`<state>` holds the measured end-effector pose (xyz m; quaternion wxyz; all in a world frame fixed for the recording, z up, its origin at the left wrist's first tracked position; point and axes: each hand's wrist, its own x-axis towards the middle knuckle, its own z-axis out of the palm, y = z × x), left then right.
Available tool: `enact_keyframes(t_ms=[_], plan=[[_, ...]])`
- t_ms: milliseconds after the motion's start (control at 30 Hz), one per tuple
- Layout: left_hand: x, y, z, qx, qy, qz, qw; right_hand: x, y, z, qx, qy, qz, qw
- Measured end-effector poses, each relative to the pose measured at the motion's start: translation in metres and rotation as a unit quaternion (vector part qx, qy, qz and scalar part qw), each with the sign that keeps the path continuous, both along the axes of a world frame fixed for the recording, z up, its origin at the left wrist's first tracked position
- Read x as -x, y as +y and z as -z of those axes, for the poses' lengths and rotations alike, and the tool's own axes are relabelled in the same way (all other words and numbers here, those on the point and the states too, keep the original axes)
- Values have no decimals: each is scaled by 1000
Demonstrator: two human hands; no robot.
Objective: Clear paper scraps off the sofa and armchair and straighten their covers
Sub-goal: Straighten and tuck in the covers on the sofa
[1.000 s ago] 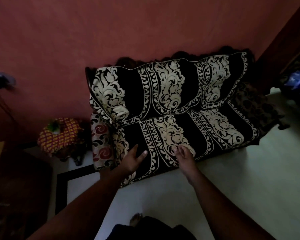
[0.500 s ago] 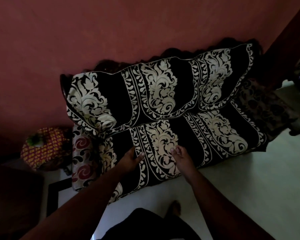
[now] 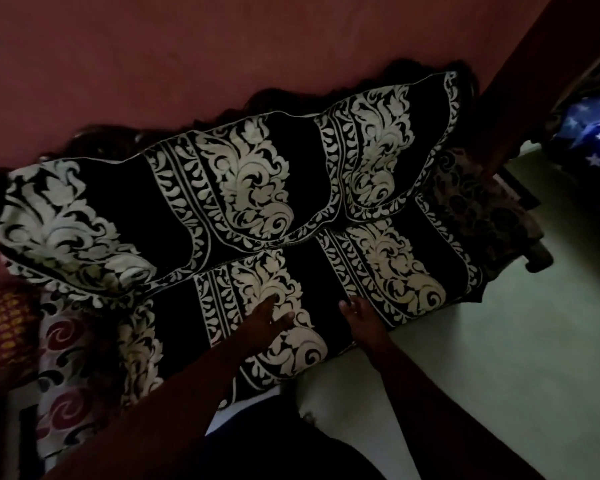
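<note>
**Smoothing the seat cover at the sofa's front edge**

The person is leaning over the sofa (image 3: 492, 209) and working on its black-and-cream floral cover (image 3: 243, 188), so the step in hand looks like straightening, not scrap picking: no paper scraps are showing anywhere on the seat or back. The left hand (image 3: 267, 320) is lying flat on the seat part of the cover, fingers (image 3: 284, 318) straight and slightly spread, holding nothing. The right hand (image 3: 361, 317) is resting at the front edge of the seat; its fingers are extending onto the cloth, but in this dim light I cannot tell whether they are pinching the hem or only pressing on it.

The next move probably calls for drawing the cloth evenly toward the front edge and flattening the sagging back piece, whose scalloped lower hem is drooping over the seat.

The sofa is standing against a reddish wall (image 3: 222, 46) on a pale floor (image 3: 499, 375). A swirl-patterned cushion (image 3: 63, 362) is sitting at its left end, with a red-and-yellow patterned bundle (image 3: 4, 327) just beyond. A blue star-printed cloth (image 3: 593, 133) is showing at the far right. No armchair is in view.
</note>
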<state>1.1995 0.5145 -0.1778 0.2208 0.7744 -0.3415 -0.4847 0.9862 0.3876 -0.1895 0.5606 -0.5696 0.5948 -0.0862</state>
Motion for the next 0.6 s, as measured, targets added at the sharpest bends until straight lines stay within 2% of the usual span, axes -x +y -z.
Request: enact_keyframes(t_ms=[167,267,500,600], plan=[[11,-84,14,-10,8,48,999,10,-60,-4,-17,-6,38,999],[21,-128,10,-11,13,110,994,25,-99,-9,-36,-25,64,997],[59,-235,12,-15,42,153,987,69,-190,-3,-68,-30,129,989],[79,-276,70,-61,19,135,989,89,-239,17,-60,-5,125,990]])
